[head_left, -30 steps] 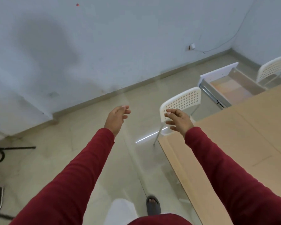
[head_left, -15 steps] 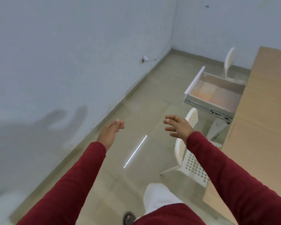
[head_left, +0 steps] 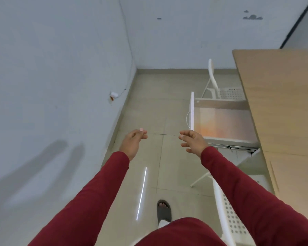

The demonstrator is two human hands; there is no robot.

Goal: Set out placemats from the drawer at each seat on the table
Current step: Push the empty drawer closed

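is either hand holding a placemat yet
No, the left hand and the right hand both hang bare in the air with loosely curled fingers, short of the open drawer.

Both hands (head_left: 160, 142) empty, open drawer (head_left: 222, 125) ahead, table (head_left: 283, 103) rt

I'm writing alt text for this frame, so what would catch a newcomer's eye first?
Two red-sleeved arms reach forward at centre, the left hand and right hand empty, fingers loosely curled. Just beyond the right hand, an open drawer juts out from under the wooden table at right. White perforated chairs stand along the table's edge, one past the drawer and one near the right arm.
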